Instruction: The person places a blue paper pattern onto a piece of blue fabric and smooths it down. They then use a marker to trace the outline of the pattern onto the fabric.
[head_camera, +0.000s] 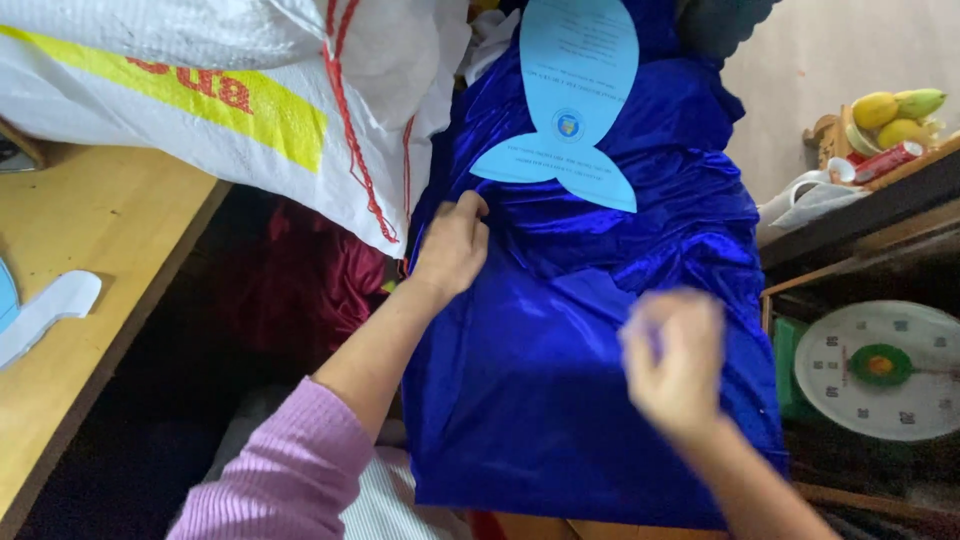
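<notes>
Over the middle of the view lies the shiny blue cloth (590, 330), with a pale blue fish-shaped card (575, 90) on its upper part. Left hand (452, 245) pinches its left edge; it should hold firmly. Right hand (675, 360) hovers blurred, its grip unclear.

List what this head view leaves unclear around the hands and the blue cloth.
- Right hand: motion-blurred, so its grip cannot be told.
- Left hand: fingertips pressed into the blue satin cloth; whether it pinches the cloth is unclear.
- What lies under the cloth: covered.
- White woven sack: cut off by the top edge.
- Dial scale: markings too small.
</notes>
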